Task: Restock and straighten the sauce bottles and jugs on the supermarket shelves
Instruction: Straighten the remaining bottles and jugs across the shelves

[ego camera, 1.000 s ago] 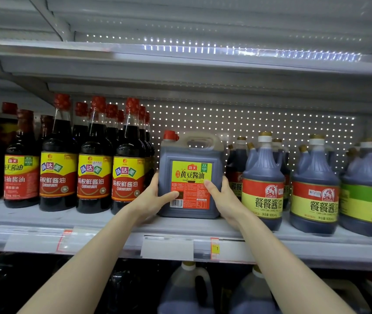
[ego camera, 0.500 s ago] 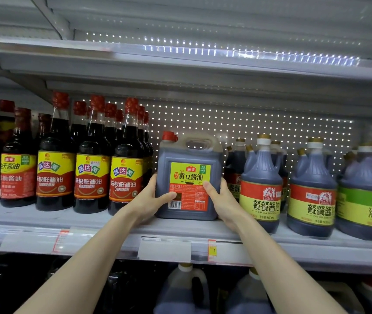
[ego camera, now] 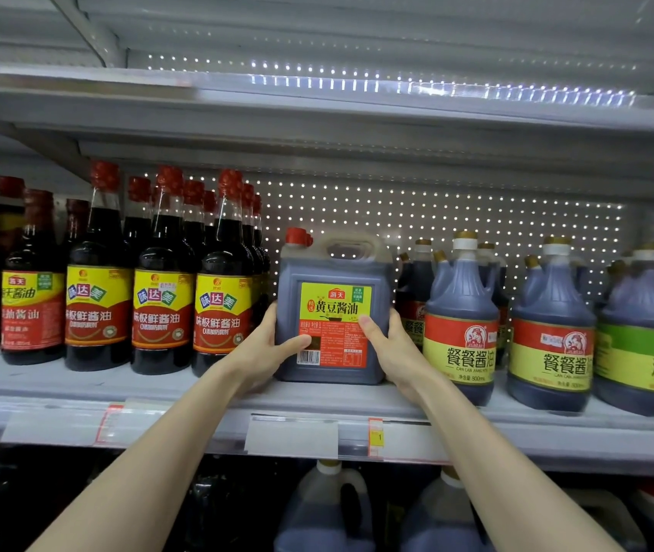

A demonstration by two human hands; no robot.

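The square soy sauce jug [ego camera: 331, 312] stands upright on the middle shelf [ego camera: 198, 396], near its front edge. The left hand [ego camera: 265, 352] grips its left side and the right hand [ego camera: 393, 348] grips its right side. Both thumbs lie on the front label, and the other fingers go around the sides, out of sight.

At 9 o'clock from the jug stands a row of tall bottles [ego camera: 162, 312] with red caps, several deep, and the nearest one is just beside the left hand. At 3 o'clock stand the round-shouldered jugs [ego camera: 462, 328] with gold caps. The first is just beside the right wrist, and I cannot tell if they touch. Further at 3 o'clock is a jug with a green label [ego camera: 643, 336].

The shelf is grey metal with a clear price strip [ego camera: 291, 436] along its front, which carries a small yellow tag [ego camera: 375, 437] marked "1". Behind the goods is a perforated back panel [ego camera: 436, 217] with light coming through the holes. At 12 o'clock is the upper shelf [ego camera: 317, 109], and at 6 o'clock are bigger jugs [ego camera: 325, 507] on the lower level.

The held jug reads "海天" and "黄豆酱油". The tall bottles read "味达美" and "味极鲜酱油". The round jugs read "餐餐酱油" and "800mL", and the green label reads "清香".
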